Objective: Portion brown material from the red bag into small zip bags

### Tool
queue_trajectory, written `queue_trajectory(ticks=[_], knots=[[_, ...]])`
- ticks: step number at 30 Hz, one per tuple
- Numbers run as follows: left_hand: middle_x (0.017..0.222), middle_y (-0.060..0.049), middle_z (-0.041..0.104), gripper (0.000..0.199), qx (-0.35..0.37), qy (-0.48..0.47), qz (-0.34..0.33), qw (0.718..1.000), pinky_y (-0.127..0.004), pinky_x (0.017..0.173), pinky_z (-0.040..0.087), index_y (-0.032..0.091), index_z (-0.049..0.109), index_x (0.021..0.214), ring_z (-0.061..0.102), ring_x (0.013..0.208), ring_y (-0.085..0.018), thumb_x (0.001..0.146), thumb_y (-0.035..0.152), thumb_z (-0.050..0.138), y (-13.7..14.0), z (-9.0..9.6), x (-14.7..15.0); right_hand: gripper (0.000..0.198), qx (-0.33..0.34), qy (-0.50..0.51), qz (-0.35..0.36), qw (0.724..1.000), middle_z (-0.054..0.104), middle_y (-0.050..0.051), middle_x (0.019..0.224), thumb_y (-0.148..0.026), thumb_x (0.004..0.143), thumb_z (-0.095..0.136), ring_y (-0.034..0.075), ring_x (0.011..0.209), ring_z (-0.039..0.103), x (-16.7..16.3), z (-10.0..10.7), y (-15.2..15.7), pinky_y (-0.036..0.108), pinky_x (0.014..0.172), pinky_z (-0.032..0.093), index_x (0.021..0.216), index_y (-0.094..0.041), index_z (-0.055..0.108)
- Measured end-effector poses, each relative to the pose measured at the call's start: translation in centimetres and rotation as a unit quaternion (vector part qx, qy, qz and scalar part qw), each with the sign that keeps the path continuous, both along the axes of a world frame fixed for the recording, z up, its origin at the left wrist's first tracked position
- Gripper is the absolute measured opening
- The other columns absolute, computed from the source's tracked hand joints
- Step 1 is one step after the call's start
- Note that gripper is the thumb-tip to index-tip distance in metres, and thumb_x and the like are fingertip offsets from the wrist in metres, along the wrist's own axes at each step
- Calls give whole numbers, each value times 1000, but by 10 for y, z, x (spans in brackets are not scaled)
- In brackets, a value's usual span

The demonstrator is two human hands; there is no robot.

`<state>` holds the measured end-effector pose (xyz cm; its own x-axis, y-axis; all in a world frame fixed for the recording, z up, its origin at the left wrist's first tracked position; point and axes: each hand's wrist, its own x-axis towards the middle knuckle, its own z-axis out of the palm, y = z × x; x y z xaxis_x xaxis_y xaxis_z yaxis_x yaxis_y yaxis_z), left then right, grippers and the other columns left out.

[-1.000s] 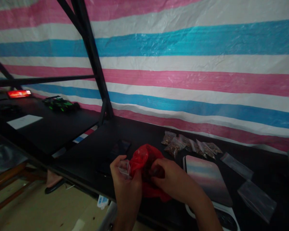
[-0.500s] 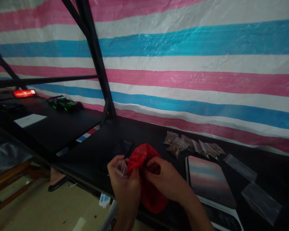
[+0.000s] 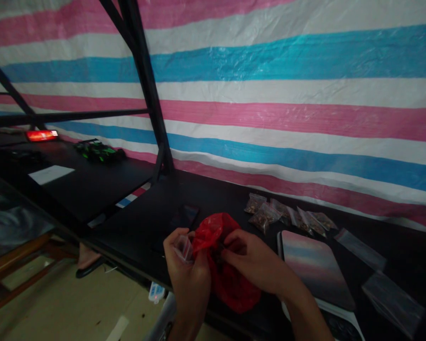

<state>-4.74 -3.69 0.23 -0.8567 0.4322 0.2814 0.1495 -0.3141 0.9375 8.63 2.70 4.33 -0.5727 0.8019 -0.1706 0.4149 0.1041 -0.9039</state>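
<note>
A crumpled red plastic bag [image 3: 236, 284] hangs at the table's front edge with its mouth open toward me. My left hand [image 3: 190, 270] is closed round the bag's left rim and also holds a small clear zip bag [image 3: 183, 248]. The thumb and fingers of my right hand [image 3: 250, 255] are pinched together at the red bag's mouth, over dark contents; what they grip is hidden. Right of my hands lies a flat digital scale [image 3: 314, 270], its plate bare. Behind it several filled zip bags [image 3: 264, 217] with brown bits lie in a row.
Flat clear zip bags [image 3: 392, 303] lie right of the scale on the black table [image 3: 213, 189]. A dark phone-like slab [image 3: 184, 216] is behind my left hand. A black metal post [image 3: 151, 94] rises at left. Beyond are a green toy car [image 3: 97, 150] and another person's foot [image 3: 88, 258].
The view has shifted slightly, so everything sits a little further right. Both hands keep their hold at the red bag, and its lower part has swung a little to the right.
</note>
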Motion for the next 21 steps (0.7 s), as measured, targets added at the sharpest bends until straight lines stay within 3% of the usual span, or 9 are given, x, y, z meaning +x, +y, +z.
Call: queue_trajectory(ticks=[12, 17, 21], knots=[[83, 2, 64, 45, 13, -20, 2, 1000, -22, 62, 54, 22, 56, 108, 66, 70, -13, 67, 18, 75, 5, 3, -3, 16, -18, 10, 43, 999, 78, 4, 97, -17, 91, 61, 19, 88, 73, 1, 0, -4, 27, 73, 51, 104, -19, 70], [86, 3, 57, 50, -19, 46, -10, 999, -23, 65, 50, 22, 56, 118, 59, 69, -12, 72, 19, 76, 10, -4, -9, 12, 29, -31, -1, 999, 76, 3, 93, -18, 91, 62, 18, 84, 70, 20, -3, 6, 29, 73, 50, 102, -20, 67], [90, 2, 56, 54, -10, 98, -12, 995, -27, 72, 51, 23, 55, 124, 59, 75, -15, 75, 20, 77, 4, 2, -12, 8, 68, -54, -62, 994, 74, 2, 87, -19, 93, 61, 19, 81, 69, 28, -2, 13, 30, 72, 49, 98, -20, 67]])
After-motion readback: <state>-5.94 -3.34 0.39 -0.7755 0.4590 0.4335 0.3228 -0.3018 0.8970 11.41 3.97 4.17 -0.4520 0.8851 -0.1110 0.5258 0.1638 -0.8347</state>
